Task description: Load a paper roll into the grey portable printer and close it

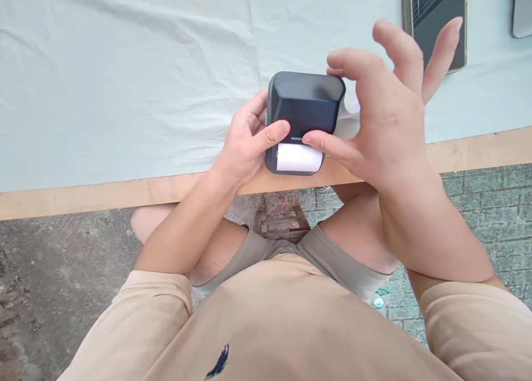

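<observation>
A small dark label printer (305, 106) sits at the near edge of the table, with a white label (298, 157) showing at its front slot. My left hand (245, 142) grips the printer's left side, thumb pressed on its front face. My right hand (380, 106) is at the printer's right side. Its thumb touches the front just above the label, and the other fingers are spread and raised above the printer. A bit of white paper (348, 121) shows between the printer and my right palm.
The table (124, 81) is covered with a pale cloth, and its wooden edge (103, 195) runs along the front. A dark laptop (436, 15) lies at the far right, with another grey device (522, 9) at the corner. My knees and brick paving lie below.
</observation>
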`<act>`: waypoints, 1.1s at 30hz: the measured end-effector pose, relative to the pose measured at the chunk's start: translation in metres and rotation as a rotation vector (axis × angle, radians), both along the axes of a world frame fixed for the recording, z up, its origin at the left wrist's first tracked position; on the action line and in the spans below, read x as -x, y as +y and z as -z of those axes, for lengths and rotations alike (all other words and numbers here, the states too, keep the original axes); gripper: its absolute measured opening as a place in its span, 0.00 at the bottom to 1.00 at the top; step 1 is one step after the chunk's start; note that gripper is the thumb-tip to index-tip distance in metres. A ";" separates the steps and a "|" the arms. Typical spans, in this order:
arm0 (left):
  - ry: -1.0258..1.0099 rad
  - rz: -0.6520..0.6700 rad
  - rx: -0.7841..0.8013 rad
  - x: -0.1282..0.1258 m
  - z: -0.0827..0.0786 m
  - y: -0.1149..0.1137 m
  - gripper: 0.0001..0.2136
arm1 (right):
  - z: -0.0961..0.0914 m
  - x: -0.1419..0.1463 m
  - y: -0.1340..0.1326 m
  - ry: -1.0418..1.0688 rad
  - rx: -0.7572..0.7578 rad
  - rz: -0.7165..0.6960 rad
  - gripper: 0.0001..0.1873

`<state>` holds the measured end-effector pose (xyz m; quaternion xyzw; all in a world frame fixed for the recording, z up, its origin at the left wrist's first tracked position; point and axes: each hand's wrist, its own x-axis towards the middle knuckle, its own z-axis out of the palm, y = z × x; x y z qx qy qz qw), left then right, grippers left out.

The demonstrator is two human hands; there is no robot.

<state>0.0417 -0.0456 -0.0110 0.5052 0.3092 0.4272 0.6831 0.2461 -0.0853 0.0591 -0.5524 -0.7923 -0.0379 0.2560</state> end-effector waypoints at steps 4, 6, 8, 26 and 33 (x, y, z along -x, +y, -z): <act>0.004 0.003 0.027 -0.001 -0.005 -0.001 0.33 | -0.003 0.000 -0.001 -0.006 0.033 -0.015 0.35; 0.006 -0.001 0.065 -0.001 -0.006 -0.002 0.32 | -0.001 0.000 -0.001 -0.031 0.064 0.001 0.34; -0.001 -0.009 0.116 -0.002 -0.006 -0.002 0.30 | 0.001 -0.001 -0.001 -0.056 0.111 0.016 0.33; 0.051 -0.122 0.069 -0.005 0.000 0.000 0.25 | -0.009 -0.010 -0.001 -0.043 0.091 0.018 0.30; -0.017 -0.081 0.120 -0.003 0.004 -0.001 0.24 | -0.013 0.015 0.007 0.124 0.044 0.190 0.22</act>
